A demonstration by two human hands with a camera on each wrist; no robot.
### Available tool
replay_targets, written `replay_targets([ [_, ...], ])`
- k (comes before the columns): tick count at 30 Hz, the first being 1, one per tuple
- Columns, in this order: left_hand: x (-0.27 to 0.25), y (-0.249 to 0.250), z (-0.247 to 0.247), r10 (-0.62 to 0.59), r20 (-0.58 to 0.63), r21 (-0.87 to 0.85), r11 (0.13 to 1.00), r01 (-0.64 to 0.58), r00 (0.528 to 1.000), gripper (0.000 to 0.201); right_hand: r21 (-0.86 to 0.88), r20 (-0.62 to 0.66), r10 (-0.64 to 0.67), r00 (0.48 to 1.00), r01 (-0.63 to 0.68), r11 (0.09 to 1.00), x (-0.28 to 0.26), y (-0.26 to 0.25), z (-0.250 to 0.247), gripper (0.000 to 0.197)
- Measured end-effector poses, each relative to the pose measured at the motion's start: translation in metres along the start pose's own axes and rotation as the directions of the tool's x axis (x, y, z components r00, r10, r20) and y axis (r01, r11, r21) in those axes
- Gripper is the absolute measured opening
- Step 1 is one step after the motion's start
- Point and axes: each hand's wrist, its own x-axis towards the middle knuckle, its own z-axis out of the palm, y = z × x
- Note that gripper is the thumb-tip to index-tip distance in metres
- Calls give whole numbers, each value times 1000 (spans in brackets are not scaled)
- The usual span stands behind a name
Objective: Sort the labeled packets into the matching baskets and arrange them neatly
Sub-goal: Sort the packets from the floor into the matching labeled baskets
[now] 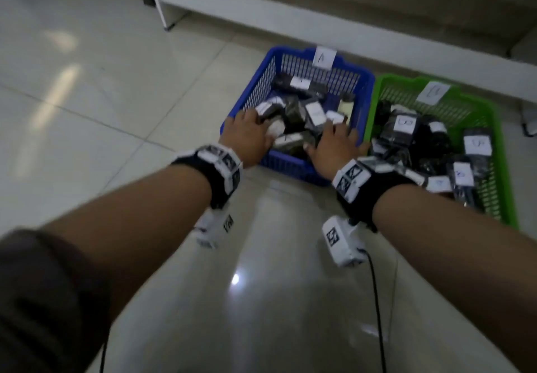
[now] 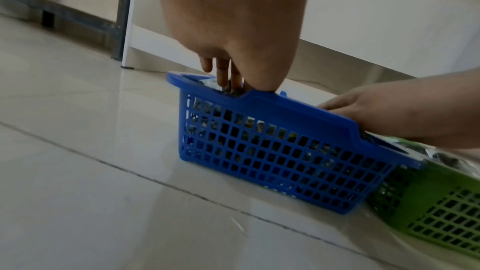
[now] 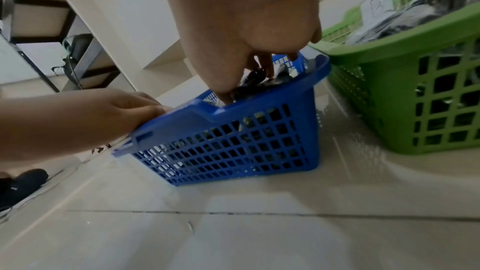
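A blue basket [image 1: 290, 166] with a card marked A [image 1: 325, 58] stands on the floor and holds several dark packets with white labels [image 1: 315, 114]. Touching its right side is a green basket [image 1: 505, 169] with a card marked B [image 1: 433, 92], piled with similar packets [image 1: 404, 127]. Both hands reach over the blue basket's near rim. My left hand [image 1: 247, 135] has its fingers [image 2: 223, 77] pointing down onto packets at the near left corner. My right hand [image 1: 334, 143] lies with spread fingers [image 3: 267, 67] on packets at the near right. Neither hand plainly holds a packet.
The baskets stand on glossy pale floor tiles in front of a white shelf unit's base [image 1: 261, 9]. A metal leg [image 2: 124, 17] stands behind on the left. A black cable [image 1: 377, 300] hangs from the right wrist camera.
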Motion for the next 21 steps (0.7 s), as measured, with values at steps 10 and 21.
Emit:
replay_targets([
  [10,-121,-15,3,798,112,70,588,-806,592,58,-48,-171,-580,797,581,812,-120,22,17,55],
  [21,-282,-34,56,844,477,-193,373,-907,245,93,58,680,-632,372,832,552,-298,88,85,99],
])
